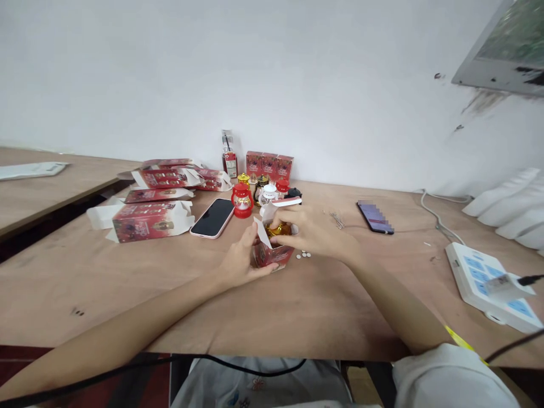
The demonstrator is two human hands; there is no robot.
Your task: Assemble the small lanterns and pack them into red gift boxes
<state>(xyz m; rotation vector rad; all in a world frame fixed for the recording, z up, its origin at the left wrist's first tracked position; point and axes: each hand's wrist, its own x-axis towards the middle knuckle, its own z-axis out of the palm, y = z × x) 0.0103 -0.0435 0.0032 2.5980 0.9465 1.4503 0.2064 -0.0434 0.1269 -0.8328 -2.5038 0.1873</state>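
My left hand grips the side of a small red printed box that stands on the wooden table with its white flaps open. My right hand is above the box mouth, fingers pinched on a small gold lantern sitting partly inside the box. Just behind stand more small lanterns: a red one, a white one and others in gold and black.
Flattened red boxes lie at the left, three closed red boxes by the wall. A pink-cased phone lies beside the lanterns, a second phone at the right. A white power strip sits far right. Tiny white discs lie near the box.
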